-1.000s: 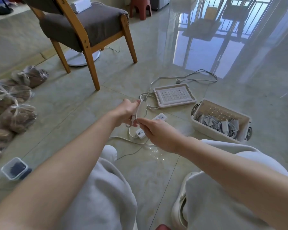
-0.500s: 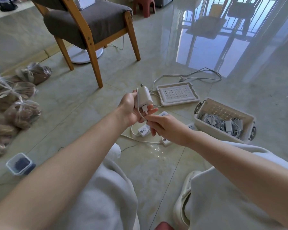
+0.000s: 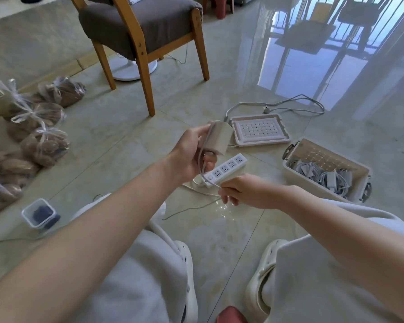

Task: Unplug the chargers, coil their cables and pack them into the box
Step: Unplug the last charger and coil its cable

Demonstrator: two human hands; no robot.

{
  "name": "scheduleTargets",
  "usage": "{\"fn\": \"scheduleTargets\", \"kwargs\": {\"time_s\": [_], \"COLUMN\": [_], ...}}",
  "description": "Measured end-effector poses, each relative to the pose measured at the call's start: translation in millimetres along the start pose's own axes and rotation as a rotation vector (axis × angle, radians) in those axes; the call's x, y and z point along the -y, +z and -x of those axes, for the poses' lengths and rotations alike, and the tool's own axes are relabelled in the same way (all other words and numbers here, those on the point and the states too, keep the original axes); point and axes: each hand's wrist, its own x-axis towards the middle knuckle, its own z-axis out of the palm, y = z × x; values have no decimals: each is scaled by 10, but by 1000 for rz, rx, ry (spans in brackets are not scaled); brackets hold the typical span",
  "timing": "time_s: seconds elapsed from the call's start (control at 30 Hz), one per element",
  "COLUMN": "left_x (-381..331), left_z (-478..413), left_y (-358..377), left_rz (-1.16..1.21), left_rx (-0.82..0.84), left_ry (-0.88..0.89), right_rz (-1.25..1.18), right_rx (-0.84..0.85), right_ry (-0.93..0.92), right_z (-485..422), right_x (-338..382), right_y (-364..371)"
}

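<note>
White charger (image 3: 217, 141), unplugged, centre frame: left hand (image 3: 189, 159) grip closed round it; right hand (image 3: 245, 191) pinches its cable (image 3: 202, 165), not yet coiled. Power strip (image 3: 226, 170) sockets bare. Box (image 3: 313, 186), right, holds coiled chargers; this one likely the last.

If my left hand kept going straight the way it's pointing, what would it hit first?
Probably the white lid lying just beyond it. The left hand, gripping the charger, is raised, so it may pass above the lid; depth is unclear.
</note>
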Motion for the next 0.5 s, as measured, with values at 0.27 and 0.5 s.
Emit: {"fn": "scheduleTargets", "kwargs": {"time_s": [0.27,0.5], "left_x": [76,191], "left_z": [85,-72], "left_y": [-143,-261], "left_rz": [-952,-1520], "left_rx": [74,-226], "left_ry": [58,162], "right_rz": [311,369], "right_rx": [-273,-524], "right_ry": [124,99], "right_z": [15,24], "right_x": [-129,76], "right_y": [-218,-191]}}
